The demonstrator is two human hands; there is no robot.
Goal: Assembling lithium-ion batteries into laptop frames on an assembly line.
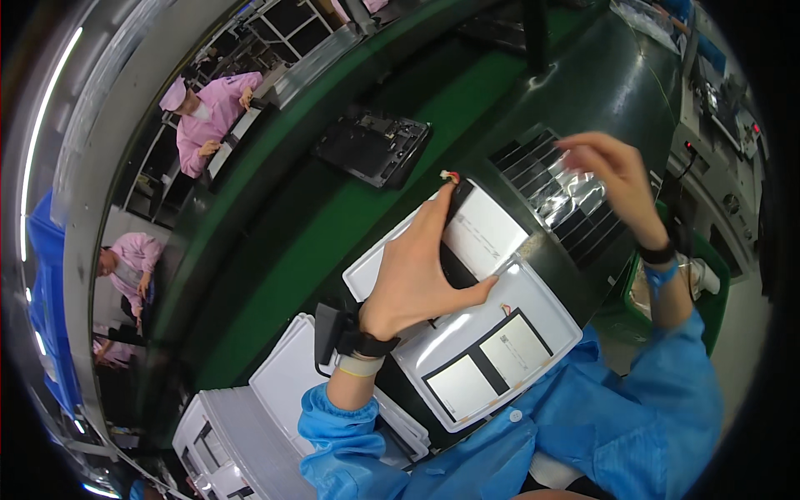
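A flat white battery pack [487, 233] with a black edge and a small connector on red wires lies tilted in a white plastic tray [358, 279]. My left hand [412, 271] grips its near-left side, fingers along the black edge and thumb stretched toward the near corner. A second battery pack [512, 350], white with black bands, lies in a nearer white tray [562, 321]. My right hand [612, 171] is raised over a rack of dark, shiny strips [550, 187]. Its fingers are smeared by motion, so whether they hold anything is unclear.
Stacked white trays [250, 425] stand at the near left. A black device casing [375, 146] lies on the green conveyor belt [275, 267]. A green bin [717, 321] stands at right, near equipment. Co-workers in pink [212, 117] sit across the belt.
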